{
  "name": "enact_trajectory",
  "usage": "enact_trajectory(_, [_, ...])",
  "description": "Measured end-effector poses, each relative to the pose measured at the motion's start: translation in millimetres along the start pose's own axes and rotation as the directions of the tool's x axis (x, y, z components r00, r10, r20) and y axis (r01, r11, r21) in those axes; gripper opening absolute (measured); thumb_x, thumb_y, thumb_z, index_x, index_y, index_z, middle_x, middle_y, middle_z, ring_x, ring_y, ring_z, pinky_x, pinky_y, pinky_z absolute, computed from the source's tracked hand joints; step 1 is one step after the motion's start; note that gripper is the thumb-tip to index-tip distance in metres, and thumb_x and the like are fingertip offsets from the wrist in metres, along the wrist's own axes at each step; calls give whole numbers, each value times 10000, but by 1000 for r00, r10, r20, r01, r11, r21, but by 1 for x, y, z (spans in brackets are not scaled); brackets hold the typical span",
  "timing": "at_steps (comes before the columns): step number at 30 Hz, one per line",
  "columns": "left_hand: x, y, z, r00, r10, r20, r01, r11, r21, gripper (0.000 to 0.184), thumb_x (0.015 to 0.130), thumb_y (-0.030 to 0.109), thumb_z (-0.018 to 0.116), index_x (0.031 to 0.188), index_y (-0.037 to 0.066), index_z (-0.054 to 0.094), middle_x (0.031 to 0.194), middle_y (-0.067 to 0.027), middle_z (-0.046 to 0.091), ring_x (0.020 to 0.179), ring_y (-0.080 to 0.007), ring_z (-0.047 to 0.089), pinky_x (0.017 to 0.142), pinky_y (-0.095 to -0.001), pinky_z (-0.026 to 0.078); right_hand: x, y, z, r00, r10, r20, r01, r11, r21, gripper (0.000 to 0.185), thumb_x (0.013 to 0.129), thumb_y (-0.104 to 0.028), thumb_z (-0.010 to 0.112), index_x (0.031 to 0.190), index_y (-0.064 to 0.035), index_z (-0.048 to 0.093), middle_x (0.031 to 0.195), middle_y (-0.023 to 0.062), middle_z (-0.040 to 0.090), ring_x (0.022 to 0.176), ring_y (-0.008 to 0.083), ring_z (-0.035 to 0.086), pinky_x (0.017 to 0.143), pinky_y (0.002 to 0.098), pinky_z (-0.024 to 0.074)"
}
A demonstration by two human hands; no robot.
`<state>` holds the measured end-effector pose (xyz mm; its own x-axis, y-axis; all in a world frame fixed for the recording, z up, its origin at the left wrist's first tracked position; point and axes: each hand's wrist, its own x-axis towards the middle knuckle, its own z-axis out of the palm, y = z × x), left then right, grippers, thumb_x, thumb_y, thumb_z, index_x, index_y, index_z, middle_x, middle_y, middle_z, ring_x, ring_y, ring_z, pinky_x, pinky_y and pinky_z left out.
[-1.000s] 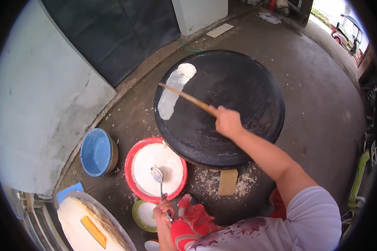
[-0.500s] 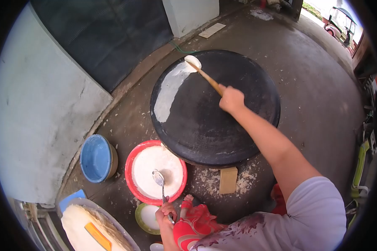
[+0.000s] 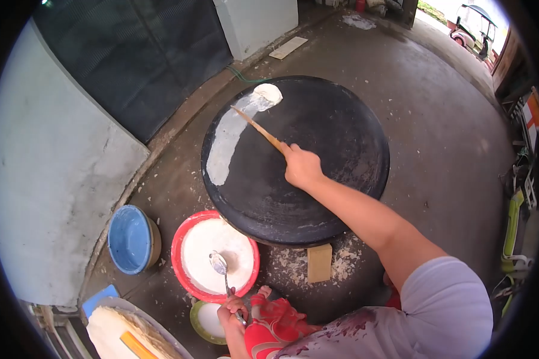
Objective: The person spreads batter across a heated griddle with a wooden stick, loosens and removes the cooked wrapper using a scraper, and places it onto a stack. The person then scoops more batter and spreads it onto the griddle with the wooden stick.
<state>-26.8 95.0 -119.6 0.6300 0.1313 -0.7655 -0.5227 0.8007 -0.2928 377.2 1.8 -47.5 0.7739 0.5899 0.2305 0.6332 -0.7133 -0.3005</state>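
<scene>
My right hand (image 3: 303, 166) is closed round the handle of a thin wooden spatula (image 3: 259, 130), held over a large round black griddle (image 3: 305, 155). The spatula's tip is at the left edge of a thin white batter strip (image 3: 223, 149); contact with the surface is unclear. At the strip's far end lies a thicker blob of batter (image 3: 268, 94). My left hand (image 3: 232, 309) grips a metal ladle (image 3: 218, 263), whose bowl is over the white batter (image 3: 205, 245) in a red basin (image 3: 176, 257).
A green bowl (image 3: 197, 326) of white liquid sits beside the basin, with a blue bucket (image 3: 127, 239) farther left. Stacked pale sheets (image 3: 111, 332) with an orange scraper (image 3: 139, 346) are at lower left. Scraps surround a yellowish block (image 3: 319, 263) by the griddle.
The spatula has left the blob and swung left and nearer, its tip now beside the strip. The blob looks rounder. My left hand still holds the ladle above the basin. The view has shifted slightly.
</scene>
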Motion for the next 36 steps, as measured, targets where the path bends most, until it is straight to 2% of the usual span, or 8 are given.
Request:
enact_trajectory(2, [-3, -3, 3, 1000, -12, -4, 12, 1000, -3, 248, 862, 55, 363, 1052, -32, 496, 600, -14, 420, 444, -93, 399, 379, -210, 340, 36, 23, 7, 995, 65, -80, -86, 950, -301, 342, 762, -110, 492, 1099, -50, 492, 881, 121, 583, 725, 270, 623, 596, 372, 507])
enact_trajectory(7, [-8, -6, 10, 998, 28, -47, -28, 1000, 0, 241, 859, 52, 371, 1047, -27, 501, 588, -12, 416, 433, -89, 389, 368, -207, 334, -3, 37, -28, 968, 250, -35, -251, 967, -31, 443, 667, -89, 562, 1095, -26, 468, 876, 171, 560, 780, 307, 604, 674, 388, 490])
enact_trajectory(10, [-2, -4, 8, 996, 63, -69, -61, 998, 30, 238, 862, 56, 367, 1035, -25, 510, 585, -16, 419, 430, -88, 385, 373, -206, 334, -40, 10, -12, 995, -51, 91, 46, 997, 55, 607, 645, -50, 537, 1236, -42, 403, 916, 182, 535, 789, 333, 593, 691, 409, 482])
enact_trajectory(13, [-4, -2, 6, 999, 19, -34, -18, 999, 32, 236, 861, 55, 365, 1023, -29, 514, 586, -14, 421, 433, -89, 391, 374, -206, 340, 7, 56, -13, 992, 122, -27, -124, 948, -292, 430, 727, -122, 536, 1135, -31, 432, 846, 135, 553, 713, 258, 619, 566, 369, 502])
enact_trajectory(18, [-6, 0, 7, 998, 36, -43, -36, 999, 16, 241, 860, 51, 362, 1028, -37, 512, 589, -8, 420, 431, -92, 384, 376, -216, 344, -10, 50, -35, 934, 357, 34, -353, 932, -77, 494, 728, -119, 526, 1202, -49, 407, 963, 170, 555, 866, 315, 595, 729, 394, 489])
enact_trajectory(22, [-3, -1, 5, 998, 63, -26, -62, 998, 27, 239, 858, 42, 355, 1021, -39, 510, 600, -15, 425, 436, -100, 393, 375, -216, 345, 20, 35, -4, 996, 83, 25, -74, 967, -245, 435, 768, -125, 487, 1181, -11, 414, 945, 170, 555, 779, 292, 622, 655, 378, 512])
enact_trajectory(31, [-2, 0, 8, 995, 89, -53, -85, 994, 67, 235, 861, 50, 359, 1022, -42, 502, 611, -27, 426, 449, -101, 395, 370, -213, 340, -41, 27, -27, 971, 237, 11, -236, 970, -49, 535, 703, -76, 512, 1213, -25, 359, 909, 171, 551, 750, 301, 611, 604, 404, 496])
enact_trajectory(36, [-7, 5, 4, 997, 64, -54, -59, 994, 88, 226, 870, 69, 355, 1001, -36, 507, 601, -28, 432, 433, -102, 391, 368, -214, 343, -9, 96, -32, 951, 310, -16, -303, 915, -267, 444, 789, -96, 484, 1210, -3, 377, 927, 152, 547, 746, 285, 622, 587, 355, 514])
